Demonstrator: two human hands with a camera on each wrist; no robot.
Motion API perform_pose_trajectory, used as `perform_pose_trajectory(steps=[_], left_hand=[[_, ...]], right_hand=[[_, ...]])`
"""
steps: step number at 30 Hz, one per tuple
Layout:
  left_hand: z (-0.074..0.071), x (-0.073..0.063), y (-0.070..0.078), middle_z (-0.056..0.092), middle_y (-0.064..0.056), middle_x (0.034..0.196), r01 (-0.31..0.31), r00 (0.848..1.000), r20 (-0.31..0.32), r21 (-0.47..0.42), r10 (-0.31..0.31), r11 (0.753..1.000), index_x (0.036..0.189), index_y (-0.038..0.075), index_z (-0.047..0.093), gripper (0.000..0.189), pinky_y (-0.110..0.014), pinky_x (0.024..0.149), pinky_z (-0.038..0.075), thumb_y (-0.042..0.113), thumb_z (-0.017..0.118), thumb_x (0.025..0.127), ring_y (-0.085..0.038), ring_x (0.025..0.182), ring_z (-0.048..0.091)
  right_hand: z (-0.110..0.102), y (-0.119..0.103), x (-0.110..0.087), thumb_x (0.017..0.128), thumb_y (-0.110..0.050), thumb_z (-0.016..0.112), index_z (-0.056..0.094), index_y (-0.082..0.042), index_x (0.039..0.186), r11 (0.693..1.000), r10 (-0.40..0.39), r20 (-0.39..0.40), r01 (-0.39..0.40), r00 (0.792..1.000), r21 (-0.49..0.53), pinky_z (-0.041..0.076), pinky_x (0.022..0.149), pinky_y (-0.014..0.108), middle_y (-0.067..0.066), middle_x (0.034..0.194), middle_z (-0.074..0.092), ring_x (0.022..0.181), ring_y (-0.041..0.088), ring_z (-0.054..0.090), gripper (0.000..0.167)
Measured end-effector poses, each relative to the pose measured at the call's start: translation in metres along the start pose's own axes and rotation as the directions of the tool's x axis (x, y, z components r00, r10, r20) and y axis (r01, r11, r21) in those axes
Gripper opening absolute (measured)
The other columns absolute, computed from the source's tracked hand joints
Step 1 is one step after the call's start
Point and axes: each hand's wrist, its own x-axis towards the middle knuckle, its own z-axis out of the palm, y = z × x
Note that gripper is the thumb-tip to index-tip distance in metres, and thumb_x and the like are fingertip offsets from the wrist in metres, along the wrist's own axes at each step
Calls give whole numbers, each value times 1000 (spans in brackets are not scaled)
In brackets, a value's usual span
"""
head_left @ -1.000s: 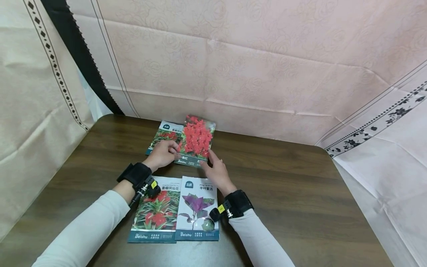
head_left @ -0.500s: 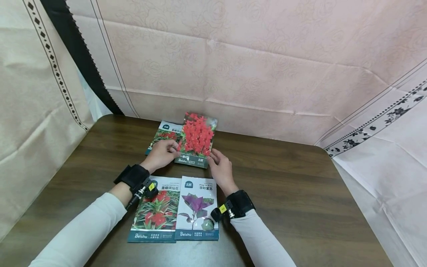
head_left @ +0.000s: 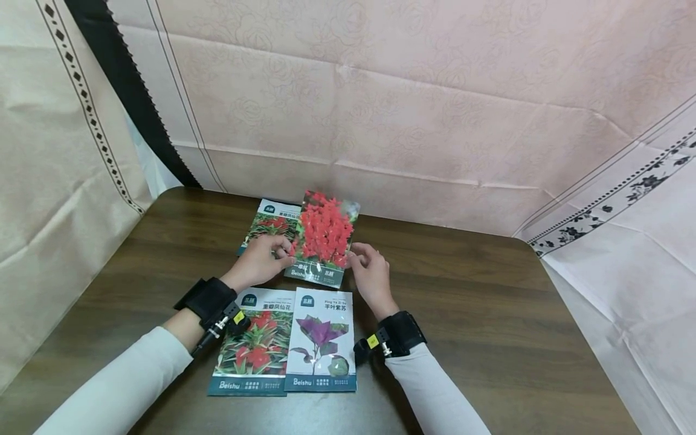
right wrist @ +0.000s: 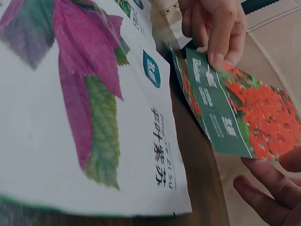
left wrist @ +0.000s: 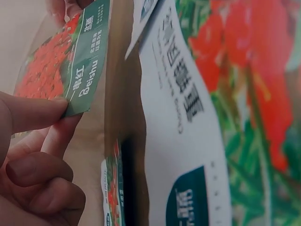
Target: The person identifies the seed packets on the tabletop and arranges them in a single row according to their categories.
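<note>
L to R. Near-left pkt (head_left: 255, 353) hasn't budged vs. 1 s ago; far-left pkt (head_left: 274, 225) about same spot. L hand (head_left: 255, 266) now sits a touch nearer the body, thumb + fingers pinching the left edge of the red-flower pkt (head_left: 325, 229) by its green band. That pkt has come slightly toward the near row, esp. its right side; it's btwn the hands, just right of far-left pkt, far end seen against the cloth (head_left: 408, 121), so prob. lifted. Purple-leaf pkt (head_left: 321, 338) unmoved. R hand (head_left: 373, 278) has shifted a bit right, thumb + fingertips pinching the right edge. My read: pkt is under two-hand control but not yet set down, so its placing is unfinished.

Materials: near-left pkt = flat rectangle, thin, shiny, top edge wavy in L wrist view; far-left pkt similar print, partly hidden. Red-flower pkt thin, approx. flat, photo print w/ green label strip. Purple-leaf pkt mostly white, soft sheen, left edge apparently over near-left pkt. Tabletop (head_left: 467, 314) dark, wood-grained, smooth, rounded far corners; cloth creased, faint rose pattern.
</note>
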Motion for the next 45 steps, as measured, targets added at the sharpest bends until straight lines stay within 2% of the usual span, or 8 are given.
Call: perform_pose_trajectory(steps=[4,6,9,11,13,27,36,45], left_hand=[[2,-4,4,63,-4,86,-44,999,21,-9,44,999,92,11,63,7,-35,74,40,15,68,90,-17,78,56],[3,-7,6,64,-4,85,-49,998,31,-23,49,999,90,11,63,7,-34,74,41,15,69,89,-17,78,56],[4,-12,10,66,-3,84,-43,998,52,-30,45,999,92,11,65,7,-34,73,43,15,70,89,-16,76,58],[5,-15,13,66,-2,82,-39,997,62,-42,41,998,93,11,65,8,-34,73,43,16,70,88,-16,74,58],[6,-18,16,67,-1,81,-46,996,71,-38,49,998,94,11,65,10,-33,73,44,16,71,88,-15,72,58],[15,-34,35,66,5,74,-71,996,62,28,69,997,114,9,48,40,-31,71,44,19,74,85,-9,62,57],[22,-44,46,65,9,78,-204,979,8,106,205,973,97,15,54,27,-25,66,41,20,76,83,-4,67,54],[31,-53,63,62,11,76,-155,986,89,131,144,979,87,21,64,10,-23,58,36,23,73,86,-7,61,47]], right_hand=[[-7,3,-4,96,-23,60,64,-8,119,1000,-1,16,1,1000,3,32,52,28,16,79,71,55,13,41,28],[-11,3,-7,95,-23,61,65,-7,116,1000,-12,23,12,1000,-1,35,56,28,14,78,71,58,15,45,26],[-17,4,-11,95,-21,62,66,-7,112,999,-45,36,46,998,-10,45,89,34,15,76,71,63,23,53,23],[-21,3,-14,95,-20,61,66,-7,111,998,-67,50,68,996,-5,32,112,42,18,75,70,65,31,57,21],[-24,2,-17,96,-18,61,66,-6,110,996,-91,59,92,994,-6,16,121,45,22,74,68,67,36,59,20],[-42,-1,-33,94,-16,63,66,-8,90,992,-112,90,116,990,-39,16,121,44,9,69,70,75,16,68,9],[-55,-2,-44,93,-18,65,68,-7,87,995,-80,92,85,993,-52,17,121,43,9,67,69,68,20,61,13],[-70,3,-58,91,-21,68,71,-7,90,994,-26,114,38,993,-103,17,121,43,4,68,71,70,33,65,14]])
